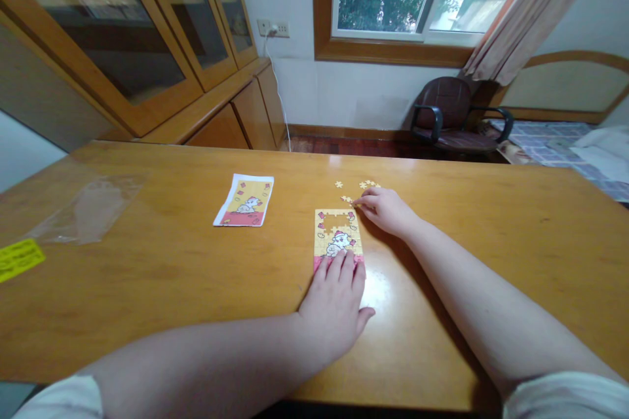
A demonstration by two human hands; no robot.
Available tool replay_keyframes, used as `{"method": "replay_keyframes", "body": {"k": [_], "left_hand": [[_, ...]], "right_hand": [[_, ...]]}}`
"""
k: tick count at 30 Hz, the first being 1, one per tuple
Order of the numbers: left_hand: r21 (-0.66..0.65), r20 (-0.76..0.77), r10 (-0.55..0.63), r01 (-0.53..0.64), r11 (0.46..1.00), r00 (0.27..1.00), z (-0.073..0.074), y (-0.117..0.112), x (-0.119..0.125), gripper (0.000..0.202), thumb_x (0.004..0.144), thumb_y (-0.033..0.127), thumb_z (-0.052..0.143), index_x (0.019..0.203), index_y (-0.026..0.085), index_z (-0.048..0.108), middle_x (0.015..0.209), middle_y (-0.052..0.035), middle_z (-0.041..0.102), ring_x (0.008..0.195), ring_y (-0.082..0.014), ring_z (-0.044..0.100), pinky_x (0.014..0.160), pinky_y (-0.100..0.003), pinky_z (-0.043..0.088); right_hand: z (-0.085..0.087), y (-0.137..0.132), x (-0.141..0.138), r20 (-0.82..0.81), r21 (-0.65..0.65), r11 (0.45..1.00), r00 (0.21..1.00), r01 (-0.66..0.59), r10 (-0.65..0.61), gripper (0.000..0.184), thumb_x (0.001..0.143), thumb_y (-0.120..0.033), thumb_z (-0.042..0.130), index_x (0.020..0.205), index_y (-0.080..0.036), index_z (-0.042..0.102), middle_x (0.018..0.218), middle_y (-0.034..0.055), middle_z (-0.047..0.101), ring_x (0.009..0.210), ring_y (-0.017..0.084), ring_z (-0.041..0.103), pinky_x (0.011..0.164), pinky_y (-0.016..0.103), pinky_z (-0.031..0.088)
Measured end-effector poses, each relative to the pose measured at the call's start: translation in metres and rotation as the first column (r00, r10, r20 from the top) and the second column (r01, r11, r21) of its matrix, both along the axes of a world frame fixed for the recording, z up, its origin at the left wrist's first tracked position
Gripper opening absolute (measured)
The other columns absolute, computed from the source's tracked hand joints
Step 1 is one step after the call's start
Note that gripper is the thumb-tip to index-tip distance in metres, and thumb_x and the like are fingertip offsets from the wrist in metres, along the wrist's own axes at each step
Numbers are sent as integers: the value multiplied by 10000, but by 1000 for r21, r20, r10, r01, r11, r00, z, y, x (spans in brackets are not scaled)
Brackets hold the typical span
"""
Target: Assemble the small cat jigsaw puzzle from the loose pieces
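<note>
A small jigsaw puzzle (337, 232), yellow with a white cartoon animal and a pink lower band, lies on the wooden table (196, 275). My left hand (339, 304) lies flat with fingers stretched over the puzzle's lower edge, holding it down. My right hand (384, 207) rests just right of the puzzle's top corner, its fingertips pinched at a loose puzzle piece (346, 199). A few more loose pieces (367, 184) lie beyond that hand. The puzzle's top rows show gaps.
A printed reference picture (244, 200) of the same image lies left of the puzzle. A clear plastic bag (88, 209) and a yellow slip (18, 258) sit at the far left. A dark armchair (449, 118) stands beyond the table, with cabinets (147, 46) at the left.
</note>
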State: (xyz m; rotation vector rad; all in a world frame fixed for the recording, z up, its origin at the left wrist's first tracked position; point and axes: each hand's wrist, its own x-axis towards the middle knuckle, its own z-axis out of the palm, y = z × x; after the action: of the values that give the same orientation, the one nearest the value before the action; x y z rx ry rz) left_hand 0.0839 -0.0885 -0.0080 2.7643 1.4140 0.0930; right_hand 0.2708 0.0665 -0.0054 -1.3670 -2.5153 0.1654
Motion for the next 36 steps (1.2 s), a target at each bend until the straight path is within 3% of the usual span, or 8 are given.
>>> {"method": "replay_keyframes", "body": {"k": [4, 8, 13, 19, 24, 30, 36], "left_hand": [[1, -2, 0, 0, 1000, 1000, 0, 0, 0, 667, 869, 547, 394, 1364, 100, 402, 1413, -174, 416, 1311, -323, 332, 1057, -503, 285], [1, 0, 3, -3, 1000, 1000, -1, 0, 1, 675, 868, 557, 387, 1366, 102, 397, 1419, -168, 410, 1316, -321, 319, 1060, -506, 280], [-4, -10, 9, -9, 1000, 1000, -1, 0, 0, 685, 861, 561, 399, 1373, 105, 386, 1421, -170, 405, 1317, -317, 319, 1061, -498, 280], [2, 1, 3, -3, 1000, 1000, -1, 0, -1, 684, 866, 561, 386, 1371, 99, 388, 1423, -170, 404, 1318, -319, 318, 1062, -499, 279], [-16, -14, 2, -2, 1000, 1000, 1, 0, 0, 687, 862, 558, 399, 1373, 98, 386, 1425, -172, 400, 1319, -318, 321, 1062, -494, 285], [-5, -14, 4, -4, 1000, 1000, 0, 0, 0, 686, 867, 556, 391, 1373, 93, 386, 1425, -173, 400, 1320, -322, 317, 1063, -501, 282], [5, -19, 1, -1, 1000, 1000, -1, 0, 0, 686, 864, 559, 393, 1372, 97, 388, 1422, -170, 406, 1316, -321, 320, 1063, -499, 282]], "right_hand": [[2, -2, -3, 40, -18, 1000, 999, 22, -21, 300, 914, -290, 435, 1074, -241, 685, 1025, 78, 641, 911, 186, 578, 840, 302, 410], [5, -6, -9, 73, 21, 997, 995, 70, -72, 387, 911, -430, 431, 1224, -271, 593, 1227, 96, 565, 1082, 256, 497, 920, 389, 353], [1, -7, -13, 131, 1, 998, 990, 57, -56, 433, 914, -503, 382, 1276, -329, 542, 1375, 48, 477, 1171, 304, 411, 941, 446, 294], [-2, -2, -7, 59, -15, 994, 992, 108, -107, 413, 948, -428, 334, 1186, -240, 615, 1246, 67, 599, 1117, 258, 461, 923, 415, 276], [-2, 1, -1, 20, 34, 975, 975, 221, -221, 307, 923, -318, 409, 1071, -234, 664, 1091, 82, 661, 990, 241, 511, 841, 373, 304], [-8, 1, -6, 17, 68, 987, 989, 148, -149, 261, 900, -391, 478, 988, -282, 698, 974, 72, 660, 921, 233, 500, 784, 353, 302], [-7, 1, -7, 11, 41, 985, 986, 167, -168, 199, 873, -354, 533, 893, -270, 712, 948, 61, 662, 928, 227, 505, 773, 345, 301]]}}
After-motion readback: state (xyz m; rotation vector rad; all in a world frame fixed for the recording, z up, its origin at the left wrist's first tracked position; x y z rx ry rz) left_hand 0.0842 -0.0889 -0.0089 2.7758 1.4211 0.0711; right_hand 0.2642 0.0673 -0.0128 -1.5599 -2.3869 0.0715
